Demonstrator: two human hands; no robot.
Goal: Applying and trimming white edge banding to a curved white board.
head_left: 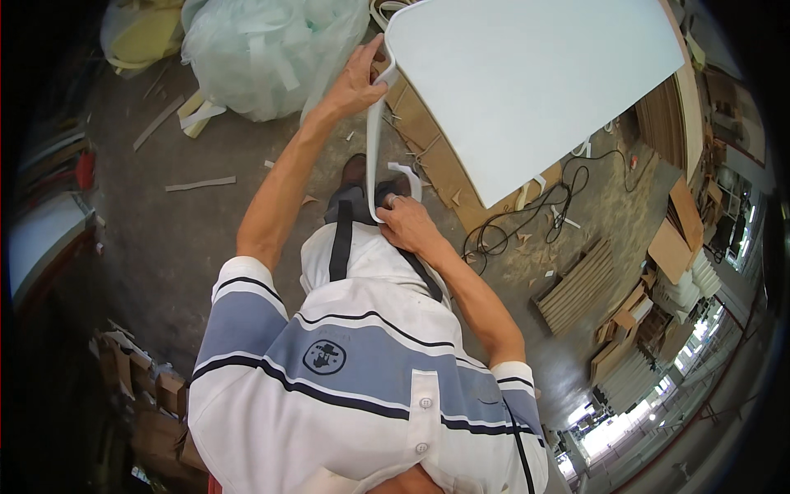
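A long white flexible strip (374, 136) runs along the left corner of a large white panel (527, 82) and hangs toward my body. My left hand (355, 82) reaches far forward, its fingers closed round the strip at the panel's left edge. Close to my waist, my right hand (409, 224) pinches the strip's near part, where it bends. Between the two hands the strip is stretched nearly straight. The fingertips of my right hand are partly hidden. Another white curled piece (409, 177) shows just beyond my right hand.
Brown boards (436, 144) lie beneath the panel. A black cable (535, 210) coils on the floor to the right, near a stack of slats (573, 284). At the far left stands a clear plastic bag (259, 58) of pale scraps; offcut strips (200, 184) litter the floor.
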